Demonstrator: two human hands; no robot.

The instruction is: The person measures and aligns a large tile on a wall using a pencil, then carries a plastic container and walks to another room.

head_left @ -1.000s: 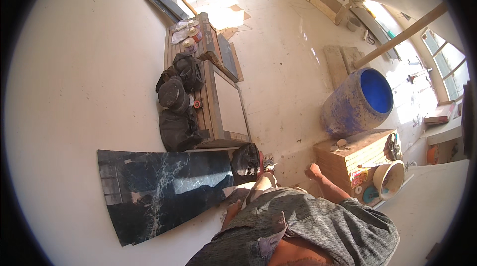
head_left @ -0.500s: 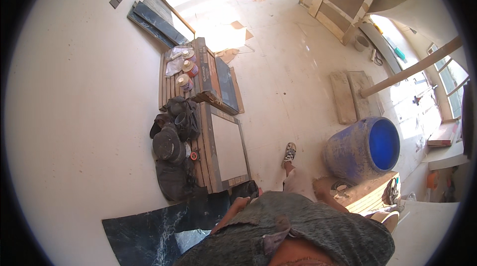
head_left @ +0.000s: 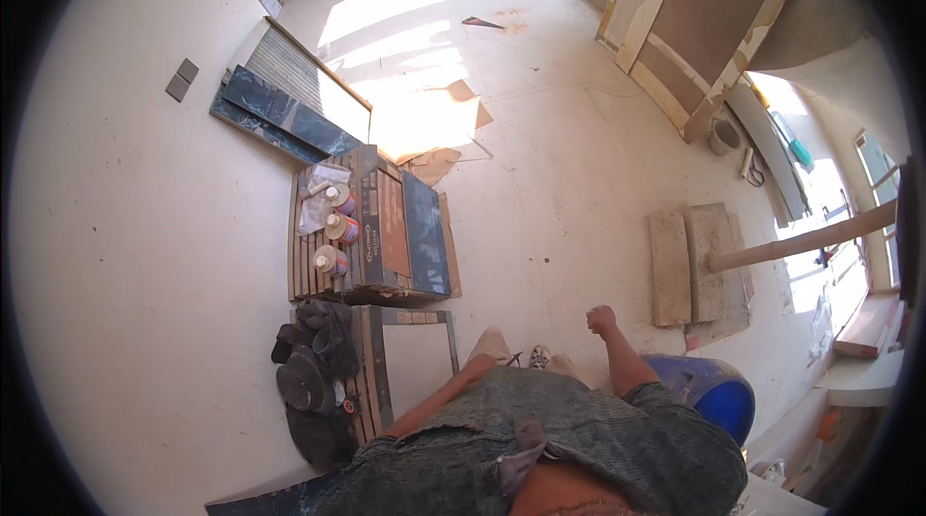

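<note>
My right hand [head_left: 601, 320] is held out in front of the body, closed in a fist with nothing visible in it. Close against my pale trouser leg [head_left: 492, 342] is my left hand [head_left: 479, 366]; its fingers cannot be made out. A thin dark piece [head_left: 516, 359] shows just to the right of it, and I cannot tell whether the hand holds it. My sandalled foot [head_left: 539, 356] is on the floor ahead. To the left, a black bag [head_left: 333, 342] and a dark round hat-like thing [head_left: 307, 386] rest on a stack of boxed tiles [head_left: 371, 371].
Further ahead on the left, several small cans [head_left: 341, 228] stand on more tile boxes [head_left: 376, 217]; dark marbled slabs [head_left: 280, 116] lean by the wall. At right are a blue barrel [head_left: 725, 410], dusty boards [head_left: 672, 270] under a wooden pole [head_left: 810, 236], and a bucket [head_left: 723, 137].
The view has shifted forward along the room, so the boxes and barrel sit lower. My right arm has swung forward into view; my left hand is now by my leg.
</note>
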